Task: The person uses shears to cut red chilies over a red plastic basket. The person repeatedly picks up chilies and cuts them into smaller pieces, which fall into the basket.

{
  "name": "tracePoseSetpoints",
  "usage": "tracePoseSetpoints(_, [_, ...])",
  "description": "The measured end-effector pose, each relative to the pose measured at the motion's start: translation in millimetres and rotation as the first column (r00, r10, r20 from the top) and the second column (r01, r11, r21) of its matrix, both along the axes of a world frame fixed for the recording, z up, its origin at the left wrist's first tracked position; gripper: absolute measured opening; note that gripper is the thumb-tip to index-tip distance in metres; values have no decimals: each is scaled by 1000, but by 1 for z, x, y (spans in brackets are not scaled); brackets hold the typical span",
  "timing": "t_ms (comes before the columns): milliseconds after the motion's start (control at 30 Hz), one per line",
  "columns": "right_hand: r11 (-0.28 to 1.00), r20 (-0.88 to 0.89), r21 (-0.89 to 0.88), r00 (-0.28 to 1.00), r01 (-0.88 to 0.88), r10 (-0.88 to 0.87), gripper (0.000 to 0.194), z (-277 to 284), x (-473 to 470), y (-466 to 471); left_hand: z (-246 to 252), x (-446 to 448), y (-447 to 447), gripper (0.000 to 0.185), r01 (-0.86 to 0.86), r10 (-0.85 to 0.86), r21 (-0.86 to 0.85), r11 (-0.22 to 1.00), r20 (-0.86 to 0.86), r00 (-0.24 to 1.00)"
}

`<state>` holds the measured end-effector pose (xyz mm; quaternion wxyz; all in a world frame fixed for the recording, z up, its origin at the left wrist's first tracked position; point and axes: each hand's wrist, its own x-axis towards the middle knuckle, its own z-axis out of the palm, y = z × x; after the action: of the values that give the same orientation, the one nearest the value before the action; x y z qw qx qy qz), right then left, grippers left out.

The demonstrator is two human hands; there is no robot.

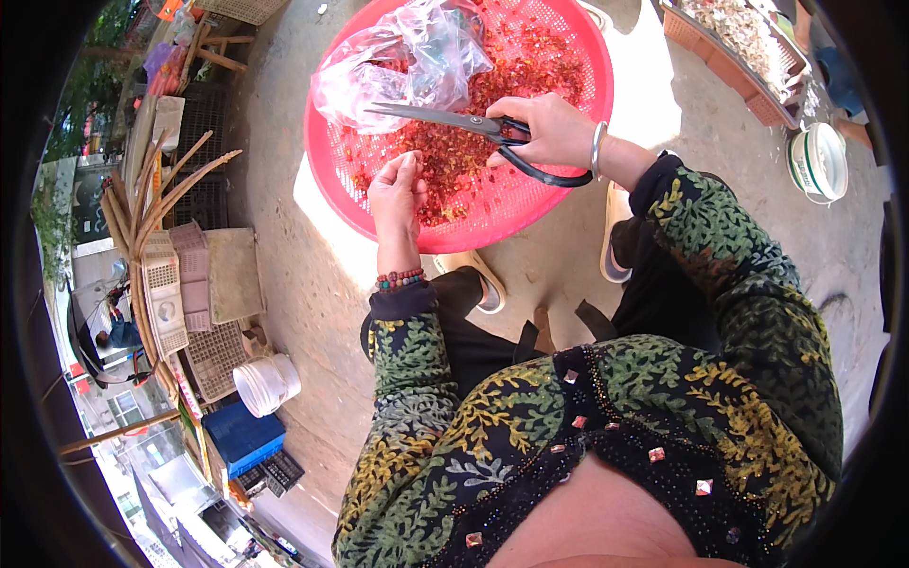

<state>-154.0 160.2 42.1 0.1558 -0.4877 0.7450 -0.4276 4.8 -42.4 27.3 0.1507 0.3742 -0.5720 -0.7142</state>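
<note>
My right hand (543,131) grips black-handled scissors (440,116), whose blades point left and lie close together above a pink plastic sieve basket (316,160). Below and left of the blades, my left hand (396,192) has its thumb and fingertips pressed together. Whether a small piece is pinched there, I cannot tell. Many small red-orange pieces (469,167), which look like cut dried chilli, are spread over the basket's mesh. A crumpled clear plastic bag (433,53) rests on them at the far left of the basket, partly behind the scissors.
To the left stand plastic crates (213,355), a white bucket (267,383), a blue box (245,437) and a bundle of wooden poles (138,206). A brown crate (738,67) of pale pieces and a white pail (818,162) are at right. My slippers (490,284) are below the basket.
</note>
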Motion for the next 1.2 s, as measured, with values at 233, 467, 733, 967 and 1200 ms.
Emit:
tracePoseSetpoints(233, [997, 618, -61, 786, 47, 1, 49, -5, 11, -10, -6, -16, 1, 20, -65, 60, -43, 997, -107, 992])
tracePoseSetpoints(467, [996, 836, -8, 547, 88, -41, 49, 14, 27, -14, -21, -34, -4, 13, -305, 279, -68, 950, -252, 927])
tracePoseSetpoints(733, [975, 791, -162, 611, 154, 36, 44, 18, 33, -21, -8, -93, -47, 19, 60, 14, -788, 613, 87, 996])
tracePoseSetpoints(967, [990, 842, -30, 537, 137, -49, 37, 25, 37, -25, -42, -138, -95, 18, 314, -29, -924, 217, 315, 949])
tracePoseSetpoints(1200, [984, 850, -29, 522, 173, -66, 40, 29, 40, -26, -33, -156, -83, 22, 364, 49, -917, 165, 376, 925])
